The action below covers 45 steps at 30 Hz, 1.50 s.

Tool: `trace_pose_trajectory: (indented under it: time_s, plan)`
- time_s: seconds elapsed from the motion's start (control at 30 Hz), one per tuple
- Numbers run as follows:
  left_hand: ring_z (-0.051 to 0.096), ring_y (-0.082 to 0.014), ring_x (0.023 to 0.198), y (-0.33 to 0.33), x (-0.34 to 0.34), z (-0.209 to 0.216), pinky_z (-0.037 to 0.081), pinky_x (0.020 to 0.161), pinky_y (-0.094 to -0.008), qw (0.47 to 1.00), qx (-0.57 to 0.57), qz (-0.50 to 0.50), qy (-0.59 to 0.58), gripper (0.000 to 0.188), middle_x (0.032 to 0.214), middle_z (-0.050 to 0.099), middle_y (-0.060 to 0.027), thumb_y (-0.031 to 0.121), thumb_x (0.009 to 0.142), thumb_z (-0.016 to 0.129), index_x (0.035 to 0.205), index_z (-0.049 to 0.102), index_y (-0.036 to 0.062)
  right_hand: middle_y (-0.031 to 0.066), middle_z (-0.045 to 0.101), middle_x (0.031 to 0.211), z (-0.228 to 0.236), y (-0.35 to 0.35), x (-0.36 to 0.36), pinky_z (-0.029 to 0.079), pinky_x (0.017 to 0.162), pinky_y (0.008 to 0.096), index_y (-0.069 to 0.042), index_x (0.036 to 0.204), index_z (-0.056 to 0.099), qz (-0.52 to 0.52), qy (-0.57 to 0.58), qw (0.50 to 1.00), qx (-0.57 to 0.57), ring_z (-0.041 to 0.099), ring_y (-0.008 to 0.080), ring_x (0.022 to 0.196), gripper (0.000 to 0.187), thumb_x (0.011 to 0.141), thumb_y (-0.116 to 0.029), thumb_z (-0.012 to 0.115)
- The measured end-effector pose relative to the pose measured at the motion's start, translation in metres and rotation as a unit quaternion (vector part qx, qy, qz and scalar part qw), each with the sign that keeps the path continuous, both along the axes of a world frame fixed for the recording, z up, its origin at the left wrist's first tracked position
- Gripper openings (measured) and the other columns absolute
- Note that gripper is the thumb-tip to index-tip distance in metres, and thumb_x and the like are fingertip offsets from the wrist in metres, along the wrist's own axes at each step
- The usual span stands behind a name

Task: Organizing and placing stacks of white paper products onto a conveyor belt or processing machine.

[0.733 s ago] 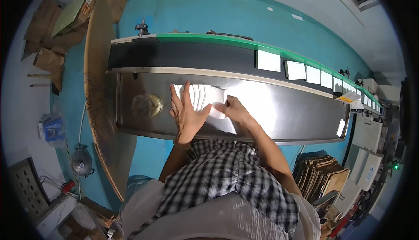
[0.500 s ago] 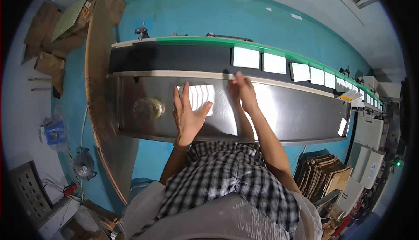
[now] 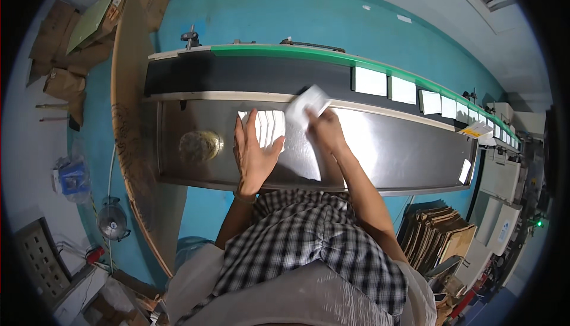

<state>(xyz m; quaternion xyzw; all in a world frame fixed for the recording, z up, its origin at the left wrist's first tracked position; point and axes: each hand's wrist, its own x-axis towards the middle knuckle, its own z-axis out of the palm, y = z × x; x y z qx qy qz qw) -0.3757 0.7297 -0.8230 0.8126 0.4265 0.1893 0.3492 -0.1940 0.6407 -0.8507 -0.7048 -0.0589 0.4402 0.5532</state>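
The right hand (image 3: 328, 130) pinches a blurred white packet (image 3: 306, 105) at the far edge of the metal tray (image 3: 415, 154); the left hand (image 3: 255, 161), fingers spread, touches a white stack (image 3: 271, 126) at left. A loose pinch could drop the packet crooked; uneven pressure could topple the stack.

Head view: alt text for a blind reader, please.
The right hand holds a flat white piece near the far rim of a steel tray; the left hand touches a white stack inside it. Beyond, similar pieces line a dark belt.
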Motion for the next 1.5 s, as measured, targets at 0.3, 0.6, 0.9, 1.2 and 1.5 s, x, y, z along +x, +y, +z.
trace_pose_trajectory:
  time_s: [0.3, 0.6, 0.9, 1.2, 1.5]
  plan:
    - [0.042, -0.0439, 0.135, -0.006, 0.003, -0.007, 0.040, 0.107, -0.0468, 0.994, -0.057, -0.048, -0.074, 0.084, 0.144, 0.040, -0.0286, 0.026, 0.089, 0.075, 0.153, 0.026, 0.0043, 0.0158, 0.068, 0.098, 0.007, 0.004, -0.044, 0.051, 0.075, 0.0313, 0.006, 0.120, 0.060, 0.106, -0.127, 0.986, 0.007, 0.062, 0.0164, 0.086, 0.049, 0.099, -0.038, 0.063]
    - [0.043, -0.0460, 0.131, 0.014, -0.007, -0.016, 0.038, 0.108, -0.0497, 0.998, -0.039, -0.003, -0.040, 0.092, 0.145, 0.039, -0.0286, 0.019, 0.078, 0.082, 0.153, 0.029, 0.0080, 0.0067, 0.067, 0.082, -0.023, 0.010, -0.016, 0.048, 0.064, 0.0281, 0.002, 0.109, 0.065, 0.061, 0.007, 0.997, -0.037, 0.058, 0.0121, 0.068, 0.032, 0.097, -0.028, 0.067]
    - [0.045, -0.0447, 0.132, 0.020, -0.002, -0.042, 0.039, 0.108, -0.0472, 0.978, -0.177, -0.023, -0.105, 0.092, 0.144, 0.040, -0.0326, 0.026, 0.088, 0.075, 0.152, 0.017, -0.0055, 0.0189, 0.068, 0.096, -0.024, 0.029, -0.049, 0.052, 0.081, 0.0324, 0.007, 0.123, 0.059, 0.148, -0.175, 0.973, -0.036, 0.064, 0.0218, 0.088, 0.066, 0.099, -0.054, 0.056]
    - [0.050, -0.0425, 0.128, 0.039, -0.018, -0.058, 0.042, 0.106, -0.0463, 0.987, -0.144, 0.024, -0.068, 0.097, 0.138, 0.048, -0.0300, 0.022, 0.078, 0.083, 0.151, 0.023, -0.0030, 0.0076, 0.067, 0.083, -0.055, 0.031, -0.024, 0.051, 0.070, 0.0266, 0.001, 0.117, 0.063, 0.124, -0.007, 0.992, -0.018, 0.060, 0.0122, 0.069, 0.032, 0.097, -0.023, 0.065]
    - [0.055, -0.0319, 0.126, 0.039, -0.019, -0.064, 0.045, 0.103, -0.0378, 0.981, -0.177, -0.005, -0.072, 0.068, 0.135, 0.056, -0.0271, 0.030, 0.099, 0.063, 0.149, 0.033, -0.0042, 0.0215, 0.068, 0.097, -0.012, 0.058, -0.065, 0.051, 0.083, 0.0370, 0.008, 0.126, 0.056, 0.212, -0.167, 0.959, -0.092, 0.065, 0.0278, 0.091, 0.071, 0.097, -0.057, 0.056]
